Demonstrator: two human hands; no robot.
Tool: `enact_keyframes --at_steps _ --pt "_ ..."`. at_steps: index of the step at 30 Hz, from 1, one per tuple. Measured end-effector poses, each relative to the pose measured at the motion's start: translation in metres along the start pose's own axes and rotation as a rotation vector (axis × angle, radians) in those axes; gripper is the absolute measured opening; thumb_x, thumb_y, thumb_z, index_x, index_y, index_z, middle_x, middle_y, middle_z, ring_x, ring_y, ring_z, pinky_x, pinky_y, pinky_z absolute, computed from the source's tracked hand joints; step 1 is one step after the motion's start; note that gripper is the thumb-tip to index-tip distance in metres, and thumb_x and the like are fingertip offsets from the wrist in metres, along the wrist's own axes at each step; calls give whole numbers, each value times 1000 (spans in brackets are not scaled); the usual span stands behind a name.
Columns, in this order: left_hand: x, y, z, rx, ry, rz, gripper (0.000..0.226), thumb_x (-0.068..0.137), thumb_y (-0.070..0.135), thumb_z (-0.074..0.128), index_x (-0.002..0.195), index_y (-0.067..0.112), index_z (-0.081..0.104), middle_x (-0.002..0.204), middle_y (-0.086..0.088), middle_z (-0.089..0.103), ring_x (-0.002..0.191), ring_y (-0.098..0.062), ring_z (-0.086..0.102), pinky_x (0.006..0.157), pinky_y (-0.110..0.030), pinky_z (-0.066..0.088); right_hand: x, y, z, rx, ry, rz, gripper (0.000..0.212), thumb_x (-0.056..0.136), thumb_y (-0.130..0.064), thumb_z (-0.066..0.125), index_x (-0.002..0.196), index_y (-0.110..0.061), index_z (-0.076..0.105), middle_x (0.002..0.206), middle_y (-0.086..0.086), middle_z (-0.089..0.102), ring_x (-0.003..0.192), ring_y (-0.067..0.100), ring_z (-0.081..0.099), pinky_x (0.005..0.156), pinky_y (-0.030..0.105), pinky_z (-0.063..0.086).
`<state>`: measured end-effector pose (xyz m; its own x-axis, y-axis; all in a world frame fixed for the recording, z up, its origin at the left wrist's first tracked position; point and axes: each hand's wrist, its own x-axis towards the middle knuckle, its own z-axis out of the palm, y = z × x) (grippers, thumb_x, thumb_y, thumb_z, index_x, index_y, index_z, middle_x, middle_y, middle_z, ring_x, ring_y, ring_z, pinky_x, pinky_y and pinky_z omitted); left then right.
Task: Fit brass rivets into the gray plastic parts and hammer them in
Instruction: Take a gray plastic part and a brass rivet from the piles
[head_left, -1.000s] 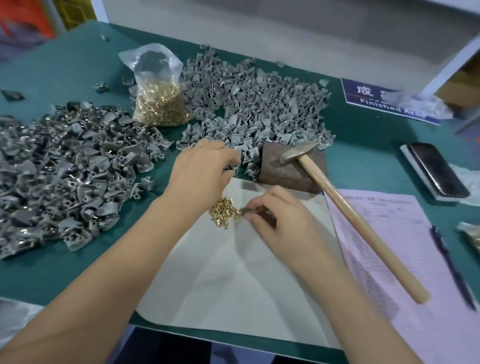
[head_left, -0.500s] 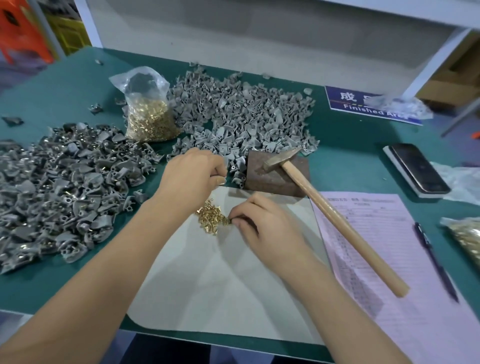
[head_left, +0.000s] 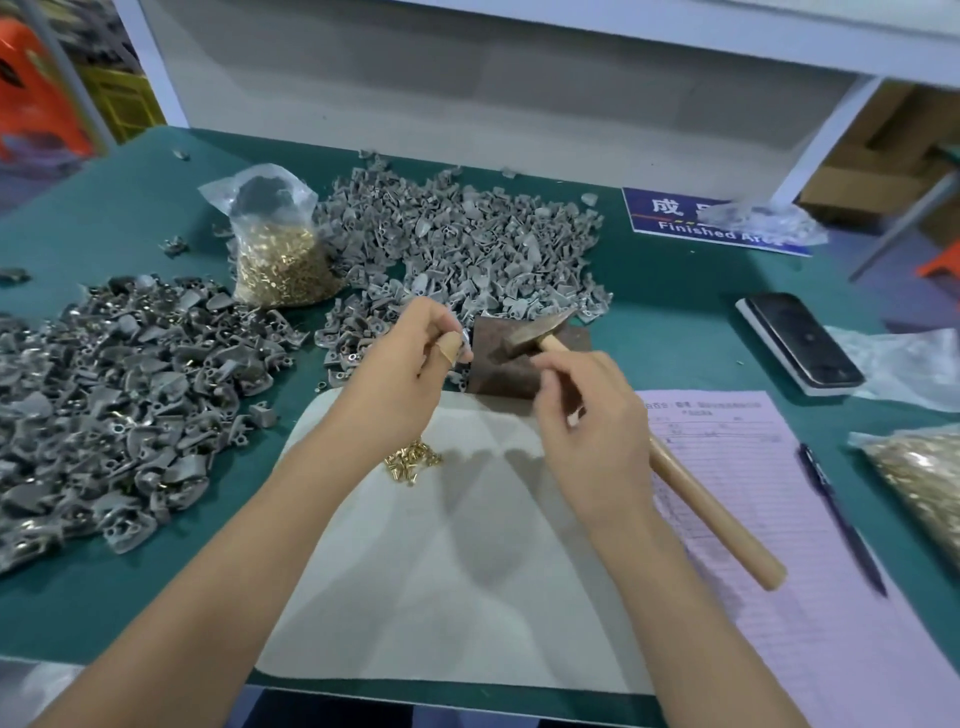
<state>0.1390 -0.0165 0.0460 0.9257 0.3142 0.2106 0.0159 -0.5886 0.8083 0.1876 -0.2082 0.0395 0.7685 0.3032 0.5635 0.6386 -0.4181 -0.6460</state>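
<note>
Both hands have lifted off the loose rivets since the earlier frame; those now lie on the pad below the left wrist. Left hand is raised, fingers curled, pinching a small gray part at thumb and forefinger, just left of the rusty block. Right hand is up over the pad's far edge with fingertips curled together; whether it holds a rivet, cannot tell. Hammer: head on the block, handle passing behind the right hand onto the pink form.

Containers: clear bag, beyond the left hand, about half full of brass rivets, top open. Second bag of brass pieces far right of the right hand, cut off by the frame.

Gray parts: pile beyond both hands, second pile left of the left arm.

Writing: blue sign beyond the right hand reads "Finished Are…", partly covered by plastic. Form print too small to read. Pen and phone to the right.
</note>
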Motion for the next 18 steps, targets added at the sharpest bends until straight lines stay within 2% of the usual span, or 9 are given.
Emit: enact_keyframes --at_steps 2,4,5,7,11,13,14,16,18 --pt "4 5 4 -97 28 22 16 109 29 41 121 36 48 100 17 68 89 0 62 69 -17 47 13 2 -10 -17 110 29 17 99 -11 61 108 -18 74 99 -4 67 83 10 60 77 22 47" --pt "12 8 7 -198 46 41 26 110 27 39 131 39 49 100 15 67 88 -4 63 74 -21 50 29 2 -18 -84 116 101 15 98 -18 63 104 -22 76 96 -4 69 82 13 61 79 28 50" --pt "16 10 9 -271 45 39 29 110 24 39 132 38 51 100 13 66 87 -5 63 74 -22 52 38 3 -20 -135 69 156 14 95 -24 64 100 -23 77 94 -3 71 82 16 62 81 35 52" --pt "25 12 14 -404 28 18 30 111 19 39 128 32 59 98 8 64 87 -4 62 71 -22 53 53 4 -23 -234 -47 251 25 87 -37 65 88 -14 77 86 0 74 81 23 64 78 42 54" --pt "35 11 28 -604 18 -47 24 109 18 45 117 28 65 98 6 66 93 -5 65 75 -22 53 67 -1 -16 -492 -255 325 38 85 -50 67 80 -13 73 70 5 67 74 30 61 63 36 53" --pt "40 8 30 -777 3 -102 18 107 19 51 119 24 64 99 5 70 96 -11 68 77 -23 53 69 -3 -6 -587 -302 331 37 86 -46 67 76 -10 70 64 8 60 68 30 55 52 31 41" --pt "43 7 30 -859 -4 -126 17 107 19 52 120 21 62 98 4 71 94 -13 69 75 -24 53 70 -4 -2 -611 -294 331 37 86 -43 66 73 -8 67 62 10 54 66 31 51 49 34 34" --pt "46 2 29 -953 4 -151 14 105 19 54 119 19 58 98 2 73 89 -14 70 70 -23 53 71 -3 4 -647 -269 332 38 88 -37 63 67 -6 62 59 9 46 64 32 45 52 36 27" --pt "48 -4 27 -980 19 -175 13 105 18 54 117 19 59 101 -2 74 89 -13 70 69 -21 53 72 -2 8 -657 -239 346 41 89 -34 62 57 -8 55 55 8 37 62 32 39 55 34 25"
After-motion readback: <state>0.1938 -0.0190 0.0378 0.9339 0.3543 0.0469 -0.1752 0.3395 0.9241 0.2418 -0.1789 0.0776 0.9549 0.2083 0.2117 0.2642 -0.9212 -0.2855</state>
